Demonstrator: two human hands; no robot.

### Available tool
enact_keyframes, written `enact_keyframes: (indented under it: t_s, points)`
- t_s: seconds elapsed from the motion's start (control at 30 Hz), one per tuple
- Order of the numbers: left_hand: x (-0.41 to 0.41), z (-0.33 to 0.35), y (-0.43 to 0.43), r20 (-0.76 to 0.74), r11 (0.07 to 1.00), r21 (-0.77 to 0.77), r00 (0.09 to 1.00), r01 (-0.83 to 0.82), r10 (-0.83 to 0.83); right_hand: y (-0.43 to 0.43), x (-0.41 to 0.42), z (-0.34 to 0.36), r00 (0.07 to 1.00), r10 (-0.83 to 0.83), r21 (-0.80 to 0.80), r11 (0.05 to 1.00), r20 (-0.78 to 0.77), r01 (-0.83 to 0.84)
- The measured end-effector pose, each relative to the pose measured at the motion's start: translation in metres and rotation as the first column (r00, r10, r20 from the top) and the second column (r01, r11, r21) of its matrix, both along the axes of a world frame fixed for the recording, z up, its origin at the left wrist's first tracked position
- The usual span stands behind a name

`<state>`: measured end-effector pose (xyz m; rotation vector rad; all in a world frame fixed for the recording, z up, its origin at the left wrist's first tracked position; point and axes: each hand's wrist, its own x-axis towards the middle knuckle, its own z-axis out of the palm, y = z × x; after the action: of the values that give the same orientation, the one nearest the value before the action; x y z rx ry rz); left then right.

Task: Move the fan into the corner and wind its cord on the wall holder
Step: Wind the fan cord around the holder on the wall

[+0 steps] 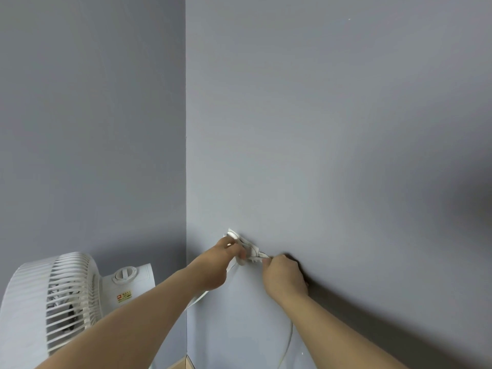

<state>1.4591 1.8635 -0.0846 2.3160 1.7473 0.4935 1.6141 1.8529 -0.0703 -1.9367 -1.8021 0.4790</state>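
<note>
Grey-blue walls (pixel 346 129) meet at a vertical corner seam, with a sliver of pale floor (pixel 177 365) showing at the foot of it. Nearest, lower left: fan (pixel 53 302), white, standing close to the corner with its rear housing toward the left wall; the move looks done. Cord (pixel 289 339) hangs in a slack loop down the right wall, below the hands. Left hand (pixel 217 265): fingers curled, pinching the cord against the wall holder (pixel 239 238). Right hand (pixel 285 275): fingers closed round the cord's free end just right of the holder, knuckles touching the wall; I cannot tell if that end is the plug. The holder is small, white and fixed low on the right wall near the seam. Judgement: winding under way, loop not yet taken up. Risks: pulling hard could peel the holder off the wall or tug the fan; letting go early could let the turns spring off. Room: the seam crowds the left hand, while the wall to the right and above is open.
</note>
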Motion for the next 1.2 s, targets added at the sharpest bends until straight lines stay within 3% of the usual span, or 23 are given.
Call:
enact_keyframes:
  t_s: [0.1,0.2,0.3,0.43,0.57,0.67,0.77,0.97,1.1,1.2]
  points:
    - [-0.003,-0.002,0.003,0.009,1.0,-0.016,1.0,0.007,-0.007,0.009,-0.001,0.008,0.968,-0.02,0.017,1.0,-0.249,0.025]
    - [-0.008,-0.005,0.008,0.062,0.999,-0.016,0.997,0.043,-0.042,0.014,-0.005,0.024,0.777,-0.078,-0.13,0.991,-0.624,-0.005]
    - [-0.011,-0.004,0.01,0.094,0.995,-0.058,0.993,0.079,-0.074,0.009,-0.008,0.041,0.639,-0.161,-0.256,0.965,-0.752,-0.059]
    - [-0.009,0.008,0.007,0.125,0.99,-0.117,0.99,0.074,-0.059,0.01,-0.01,0.051,0.6,-0.205,-0.358,0.922,-0.774,-0.147]
    - [0.0,0.02,0.002,0.435,0.992,-0.095,0.893,-0.082,0.115,0.011,-0.015,0.053,0.78,0.005,-0.214,0.96,-0.625,-0.178]
    - [0.001,0.031,-0.005,0.588,0.976,-0.136,0.779,-0.172,0.219,0.015,-0.017,0.056,0.825,0.007,-0.185,0.974,-0.565,-0.135]
    - [0.0,0.043,-0.016,0.693,0.961,-0.261,0.675,-0.092,0.253,0.017,-0.017,0.062,0.767,-0.07,-0.235,0.966,-0.638,-0.107]
    - [0.004,0.052,-0.032,0.764,0.916,-0.39,0.587,0.09,0.267,0.014,-0.028,0.065,0.641,-0.103,-0.271,0.947,-0.761,-0.171]
    - [-0.001,0.052,-0.027,0.817,0.955,-0.297,0.518,0.002,0.253,0.013,-0.03,0.065,0.558,-0.087,-0.235,0.951,-0.825,-0.2]
    - [-0.009,0.054,-0.02,0.819,0.97,-0.205,0.52,-0.132,0.243,0.015,-0.03,0.066,0.574,-0.065,-0.187,0.97,-0.816,-0.156]
